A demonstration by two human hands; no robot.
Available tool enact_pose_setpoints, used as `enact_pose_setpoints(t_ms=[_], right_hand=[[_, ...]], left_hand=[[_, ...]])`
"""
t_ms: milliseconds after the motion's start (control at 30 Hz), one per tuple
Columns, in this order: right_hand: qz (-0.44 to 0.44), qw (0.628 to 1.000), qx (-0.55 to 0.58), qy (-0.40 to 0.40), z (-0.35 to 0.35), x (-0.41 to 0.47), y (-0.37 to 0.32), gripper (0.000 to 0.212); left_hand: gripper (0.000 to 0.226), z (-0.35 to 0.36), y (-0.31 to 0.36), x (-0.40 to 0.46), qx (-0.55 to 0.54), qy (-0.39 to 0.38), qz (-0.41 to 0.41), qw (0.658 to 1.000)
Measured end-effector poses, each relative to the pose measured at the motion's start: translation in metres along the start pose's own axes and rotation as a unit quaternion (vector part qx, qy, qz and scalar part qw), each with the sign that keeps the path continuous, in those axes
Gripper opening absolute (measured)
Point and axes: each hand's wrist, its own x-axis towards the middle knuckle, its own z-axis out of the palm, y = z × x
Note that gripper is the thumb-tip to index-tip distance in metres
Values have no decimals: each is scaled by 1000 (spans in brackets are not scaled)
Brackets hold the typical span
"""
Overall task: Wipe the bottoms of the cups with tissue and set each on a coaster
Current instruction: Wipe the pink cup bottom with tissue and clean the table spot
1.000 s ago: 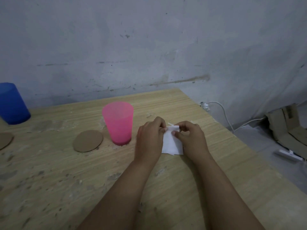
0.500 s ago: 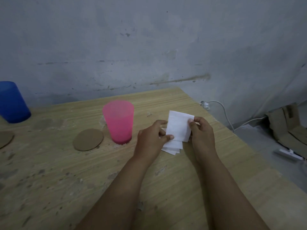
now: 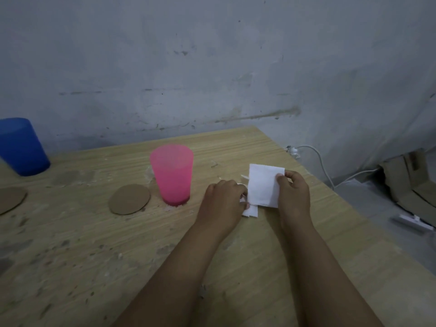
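- Right hand: grip closed on the right edge of a white tissue, thumb on the near face, fingers curled behind; sheet held up off the bench, roughly upright and facing the camera.
- Left hand: fingers curled down over the remaining tissue stack, pinning its left end to the bench; only a small white corner of the stack visible below the raised sheet.
- Raised tissue's lower edge just above the stack, overlapping it in view; touching or not, cannot tell.
- Both forearms reaching in from the bottom edge, bare, converging on the tissue at the right half of the bench.
- Pink cup: upright, mouth up, translucent, standing directly on the bench just left of the left hand, apart from it.
- Round brown coaster: flat on the bench just beside the pink cup on its left, nothing on it; a narrow gap between the two.
- Second coaster: flat at the far left, cut off by the frame edge, nothing on it.
- Blue cup: upright at the far left rear, behind the second coaster, well apart from the pink cup, partly cropped.
- Bench: light wood grain, scuffed and speckled across the left and near areas.
- Behind: grey stained wall.
- Off the right edge, on the floor: white cable with a plug, cardboard pieces.
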Motion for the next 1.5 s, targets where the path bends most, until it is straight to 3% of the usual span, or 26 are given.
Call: enact_pose_setpoints(t_ms=[200,367,567,767,900,1233,1333,1500], right_hand=[[35,999,24,1,0,0,-1,16],[8,998,28,-53,3,-10,-2,20],[0,998,30,-59,6,-12,-6,17],[130,980,127,-78,2,-19,-17,16],[161,972,132,-108,2,-36,-26,11],[153,962,223,39,46,-105,-39,8],[142,957,245,68,66,-117,-35,13],[91,964,245,57,90,-119,-30,17]], left_hand=[[32,10,3,-6,26,51,-4,998],[29,11,-5,1,101,76,-45,991],[20,14,-2,-2,144,75,-47,986],[35,-3,2,-24,62,75,-45,994],[29,-30,7,-55,-23,89,-27,995],[13,-83,-46,-99,-102,297,-96,945],[27,-91,-64,-85,-142,320,-130,928],[79,-92,-86,-58,-239,194,-149,940]])
